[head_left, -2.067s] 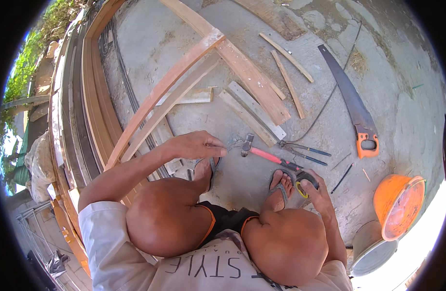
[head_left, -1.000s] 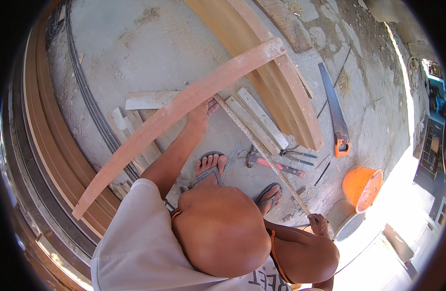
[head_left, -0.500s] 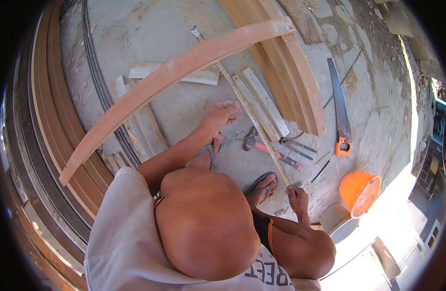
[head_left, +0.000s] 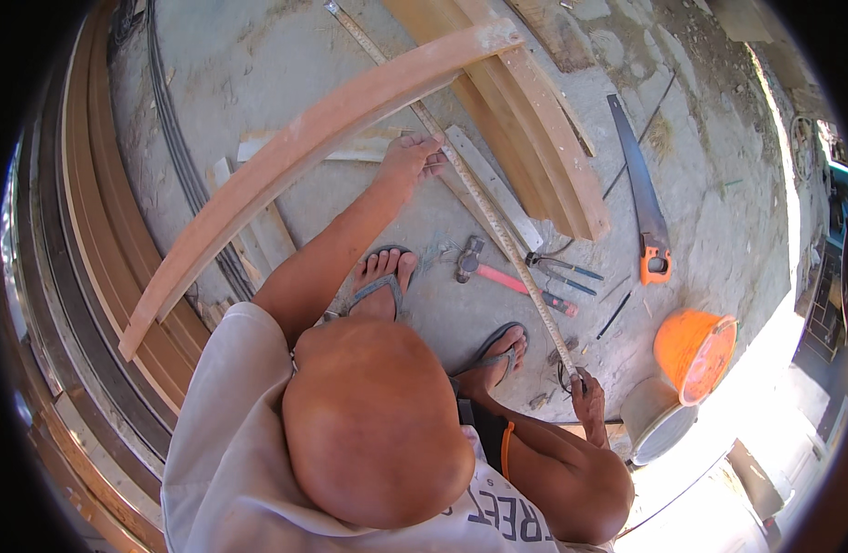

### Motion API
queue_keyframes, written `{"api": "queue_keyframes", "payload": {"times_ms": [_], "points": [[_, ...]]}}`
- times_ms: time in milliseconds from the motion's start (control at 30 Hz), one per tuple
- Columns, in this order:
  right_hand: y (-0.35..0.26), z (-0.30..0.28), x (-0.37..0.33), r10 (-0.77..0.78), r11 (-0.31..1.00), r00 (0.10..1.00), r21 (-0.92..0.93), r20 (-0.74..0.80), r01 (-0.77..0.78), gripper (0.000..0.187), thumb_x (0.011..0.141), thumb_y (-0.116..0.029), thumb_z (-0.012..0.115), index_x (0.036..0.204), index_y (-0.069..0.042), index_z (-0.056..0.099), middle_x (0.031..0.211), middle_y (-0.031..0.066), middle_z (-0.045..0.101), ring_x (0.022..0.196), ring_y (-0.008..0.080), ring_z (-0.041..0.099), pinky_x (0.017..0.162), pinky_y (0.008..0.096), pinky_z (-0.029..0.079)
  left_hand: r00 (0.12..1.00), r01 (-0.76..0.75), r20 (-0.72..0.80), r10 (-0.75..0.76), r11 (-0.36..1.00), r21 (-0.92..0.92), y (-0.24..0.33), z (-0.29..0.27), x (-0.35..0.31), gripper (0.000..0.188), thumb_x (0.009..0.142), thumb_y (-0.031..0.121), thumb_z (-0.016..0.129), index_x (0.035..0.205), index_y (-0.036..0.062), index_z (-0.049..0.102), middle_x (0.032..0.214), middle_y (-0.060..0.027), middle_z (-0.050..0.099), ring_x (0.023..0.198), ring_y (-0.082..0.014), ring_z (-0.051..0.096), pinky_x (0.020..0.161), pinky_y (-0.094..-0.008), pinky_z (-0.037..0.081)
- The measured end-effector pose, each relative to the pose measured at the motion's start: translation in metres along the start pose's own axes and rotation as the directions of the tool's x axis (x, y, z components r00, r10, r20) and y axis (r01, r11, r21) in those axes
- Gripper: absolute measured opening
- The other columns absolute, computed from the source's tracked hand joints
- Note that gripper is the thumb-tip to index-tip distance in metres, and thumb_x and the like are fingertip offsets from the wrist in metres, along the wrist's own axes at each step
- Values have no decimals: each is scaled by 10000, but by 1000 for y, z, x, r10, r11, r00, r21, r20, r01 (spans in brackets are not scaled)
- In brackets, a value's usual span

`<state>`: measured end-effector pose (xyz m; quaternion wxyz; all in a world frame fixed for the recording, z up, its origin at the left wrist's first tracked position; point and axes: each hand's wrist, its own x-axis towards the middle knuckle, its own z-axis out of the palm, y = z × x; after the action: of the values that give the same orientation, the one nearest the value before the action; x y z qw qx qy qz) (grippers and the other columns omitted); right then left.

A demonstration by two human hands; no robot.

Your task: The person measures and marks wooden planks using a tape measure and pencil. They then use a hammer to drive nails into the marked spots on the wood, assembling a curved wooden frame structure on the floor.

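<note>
A long tape measure blade slants across the middle, passing beneath a curved reddish wooden piece. Its metal-tipped far end lies at the upper left. Low on the right, my right hand is closed around the near end of the tape. My left hand is at the blade just below the curved wood, its fingers bent and pinching at the edge. Under the blade lie a hammer with a red handle and a pair of pincers. A thin dark pencil-like stick rests near my right hand.
A handsaw with an orange handle lies at right. An orange bucket and a grey bucket stand nearer. Stacked brown timber is at the upper right, with long boards on the left. Dark cables run beside them.
My left hand has moved up and forward to the tape's edge, its fingers closing there. My right hand has shifted slightly right and down in the picture, still holding the tape.
</note>
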<state>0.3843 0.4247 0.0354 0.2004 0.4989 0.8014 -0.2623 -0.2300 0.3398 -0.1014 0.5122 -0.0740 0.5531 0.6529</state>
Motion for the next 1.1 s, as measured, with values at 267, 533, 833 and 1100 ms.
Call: {"api": "queue_keyframes", "payload": {"times_ms": [267,533,833,1100], "points": [[40,8,30,7,1000,999,23,-48,-6,301,1019,-272,679,1121,-15,800,924,265,716,861,449,714,772,528,549,995,-98,-43,90,969,-228,7,18,24,271,1077,311,704,1254,106,683,1199,-45,738,1040,-180,699,924,-349,594],[-105,2,89,72,976,997,206,6,-72,339,970,-324,701,1067,-22,819,888,273,755,861,454,752,797,505,572,831,-82,498,-246,832,548,152,22,-153,486,1063,366,720,1338,-35,719,1354,-186,736,1195,-197,713,943,-376,586],[-227,-9,140,-25,974,987,228,161,-13,459,968,-455,628,988,-31,800,806,208,753,818,374,756,794,468,554,980,117,-189,56,609,784,273,-98,21,718,1048,566,651,1521,30,582,1460,-187,650,1277,-308,620,1071,-507,528],[-268,-20,150,-59,986,978,163,198,27,489,973,-486,605,1054,-44,796,959,286,763,964,488,739,886,512,544,968,227,-224,-113,775,590,195,-97,116,453,1025,457,718,1239,58,697,1118,-127,769,1012,-286,730,933,-553,590]]}}
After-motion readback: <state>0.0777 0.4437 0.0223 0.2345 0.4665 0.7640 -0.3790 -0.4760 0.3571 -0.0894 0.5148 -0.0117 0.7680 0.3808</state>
